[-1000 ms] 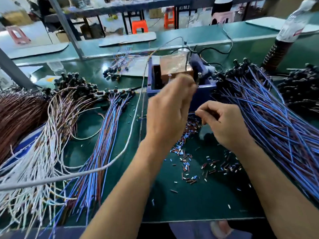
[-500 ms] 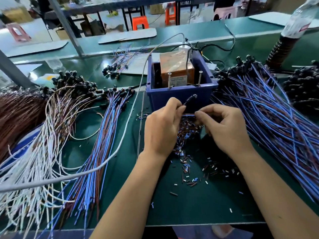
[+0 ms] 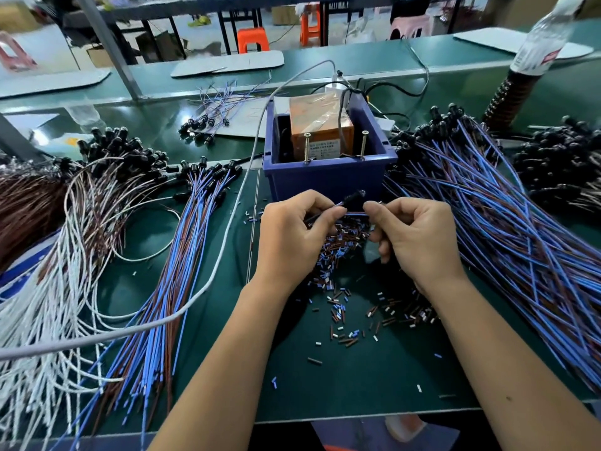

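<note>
Blue bin [image 3: 328, 182] at 12 holds orange-wrapped block [image 3: 320, 128], two screws [image 3: 307, 148]. I see left hand [image 3: 292, 237], right hand [image 3: 421, 237], fingers pinching plug-tipped wire [image 3: 353, 197]; axis 8–2, plug toward 2.

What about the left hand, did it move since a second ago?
Yes. The left hand was up at the rim of the blue box, by the screws. It has pulled back toward the person and now pinches a wire in front of the box.

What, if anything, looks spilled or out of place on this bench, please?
Short snipped wire bits lie scattered over the green mat below the left hand and right hand, which hold one wire. It looks like work litter, not damage.
</note>
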Tool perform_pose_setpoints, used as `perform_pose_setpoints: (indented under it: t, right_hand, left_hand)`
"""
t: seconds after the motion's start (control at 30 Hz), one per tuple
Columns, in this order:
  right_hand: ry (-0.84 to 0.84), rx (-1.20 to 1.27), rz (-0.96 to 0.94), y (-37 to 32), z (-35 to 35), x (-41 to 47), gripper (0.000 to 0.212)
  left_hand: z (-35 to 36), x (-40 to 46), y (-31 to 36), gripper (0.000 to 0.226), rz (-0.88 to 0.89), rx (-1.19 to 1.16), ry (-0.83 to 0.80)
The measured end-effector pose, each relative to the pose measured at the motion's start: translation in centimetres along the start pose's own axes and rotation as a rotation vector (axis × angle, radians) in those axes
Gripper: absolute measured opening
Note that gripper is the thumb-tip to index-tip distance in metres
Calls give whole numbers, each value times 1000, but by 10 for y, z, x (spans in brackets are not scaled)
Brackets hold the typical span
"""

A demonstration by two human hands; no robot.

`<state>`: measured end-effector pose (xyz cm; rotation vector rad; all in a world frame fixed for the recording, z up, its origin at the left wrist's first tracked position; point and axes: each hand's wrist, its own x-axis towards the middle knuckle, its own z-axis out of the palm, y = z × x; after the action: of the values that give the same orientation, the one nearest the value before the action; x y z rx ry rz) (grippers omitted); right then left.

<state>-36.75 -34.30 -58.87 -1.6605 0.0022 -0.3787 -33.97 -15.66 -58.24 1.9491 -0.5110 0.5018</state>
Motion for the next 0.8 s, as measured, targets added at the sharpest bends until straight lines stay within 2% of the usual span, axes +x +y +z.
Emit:
perform_pose_setpoints:
  t: [0.2,0.67,0.8]
  right_hand:
    - [-11,137,63,-6,-2,1,31]
    - [-57,142,56,-10,-4,2,28]
    - [114,219,133,-11,-15,8,34]
  left_hand:
    - [-4,2,-4,18,-113,-62,-187]
    - [-11,3,0,17,-143,-89,-270]
    - [-19,4,-3,18,-181,-90,-228]
